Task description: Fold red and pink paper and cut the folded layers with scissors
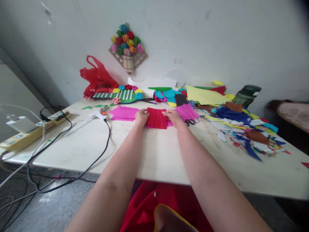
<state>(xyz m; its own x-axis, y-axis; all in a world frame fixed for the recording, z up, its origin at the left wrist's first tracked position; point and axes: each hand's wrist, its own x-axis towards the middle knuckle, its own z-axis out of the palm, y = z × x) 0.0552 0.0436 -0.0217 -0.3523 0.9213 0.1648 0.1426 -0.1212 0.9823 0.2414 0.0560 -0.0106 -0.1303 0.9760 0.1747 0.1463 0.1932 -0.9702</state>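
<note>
Between my two hands is a red square of crepe paper, lying over pink paper at the middle of the table. My left hand pinches its left edge between thumb and fingers. At the opposite edge, my right hand grips the upper right corner the same way. A stack of pink paper extends to the left of my left hand. More pink paper lies just beyond my right hand, with black scissor handles showing under it.
A glue gun with a black cord lies left, near a power strip. Coloured scraps and a wooden stick cover the right side. Behind are a phone, a red bag and a green bottle.
</note>
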